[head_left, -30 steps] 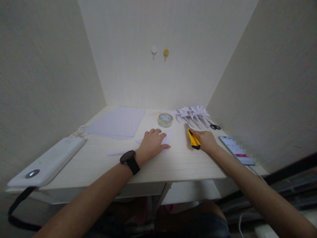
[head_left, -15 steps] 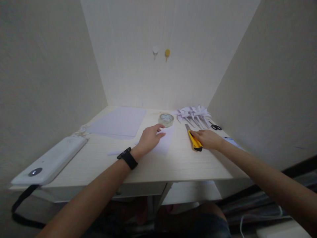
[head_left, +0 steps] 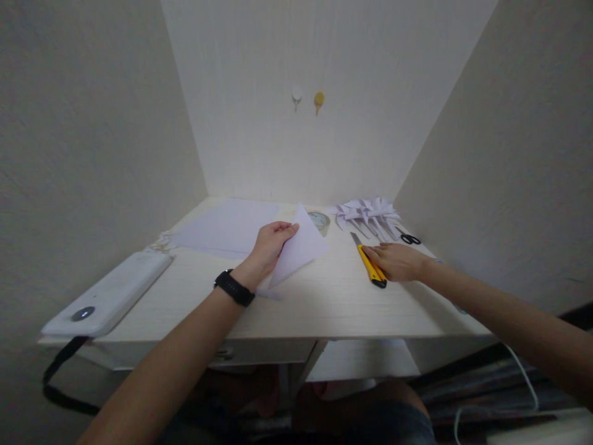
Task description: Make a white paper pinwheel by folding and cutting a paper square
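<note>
Your left hand (head_left: 269, 243) pinches the paper (head_left: 299, 247) up by its edge; your right hand (head_left: 393, 261) lies flat, steadying the cutter (head_left: 371, 267).

One knife (head_left: 372, 266), one tape roll (head_left: 320, 220), two hooks (head_left: 297, 96), one scissors (head_left: 410, 237).

Head camera looks forward and down, near the desk (head_left: 324, 303).

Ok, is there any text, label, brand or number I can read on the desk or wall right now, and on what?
None can be read.
Tape roll: marks on its face, too small and blurred to read.
Yellow utility knife under the right hand: no legible marking.
White device: a round dark button, no text.
Paper sheet in the left hand: blank.
</note>
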### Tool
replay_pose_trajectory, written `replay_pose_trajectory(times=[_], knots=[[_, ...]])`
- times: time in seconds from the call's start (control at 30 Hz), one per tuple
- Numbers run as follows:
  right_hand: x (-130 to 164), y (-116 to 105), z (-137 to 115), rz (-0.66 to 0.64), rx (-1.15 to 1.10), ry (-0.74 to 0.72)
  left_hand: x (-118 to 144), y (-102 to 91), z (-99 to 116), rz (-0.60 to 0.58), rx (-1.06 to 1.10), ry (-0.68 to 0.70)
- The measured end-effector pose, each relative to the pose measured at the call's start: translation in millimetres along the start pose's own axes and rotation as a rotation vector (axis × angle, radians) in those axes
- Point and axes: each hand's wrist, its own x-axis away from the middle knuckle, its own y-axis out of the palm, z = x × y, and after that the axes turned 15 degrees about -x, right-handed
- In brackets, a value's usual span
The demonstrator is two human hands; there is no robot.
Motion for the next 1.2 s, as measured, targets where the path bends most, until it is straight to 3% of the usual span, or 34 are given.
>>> replay_pose_trajectory(times=[0.17, 0.27, 0.33, 0.43, 0.53, 0.67, 0.8, 0.93, 1.07, 1.2], knots=[[3, -1, 3, 0.039, 0.053, -0.036, -7, -6.3, 2, 0.126, 0.133, 0.031], [1, -6, -13, 0.144, 0.078, 0.012, -11, -10.2, 3, 0.154, 0.175, 0.038], [-5, -9, -42, 0.250, 0.009, 0.033, -12, -12.0, 4, 0.185, 0.190, 0.050], [-24, -13, -108, 0.428, -0.321, 0.013, -15, -14.3, 4, 0.217, 0.176, 0.068], [-53, -18, -169, 0.518, -0.570, 0.140, -16, -15.8, 1, 0.244, 0.136, 0.082], [-91, -23, -205, 0.534, -0.714, 0.184, -15, -15.6, -1, 0.273, 0.083, 0.095], [-109, -19, -205, 0.503, -0.837, 0.226, -14, -15.6, 0, 0.271, 0.059, 0.104], [-112, -14, -185, 0.519, -0.897, 0.302, -18, -21.6, 5, 0.293, 0.139, 0.114], [-118, -12, -147, 0.621, -0.545, 0.339, -19, -26.1, 9, 0.319, 0.218, 0.130], [-126, -9, -119, 0.506, -0.339, 0.383, -16, -23.2, 7, 0.255, 0.171, 0.073]])
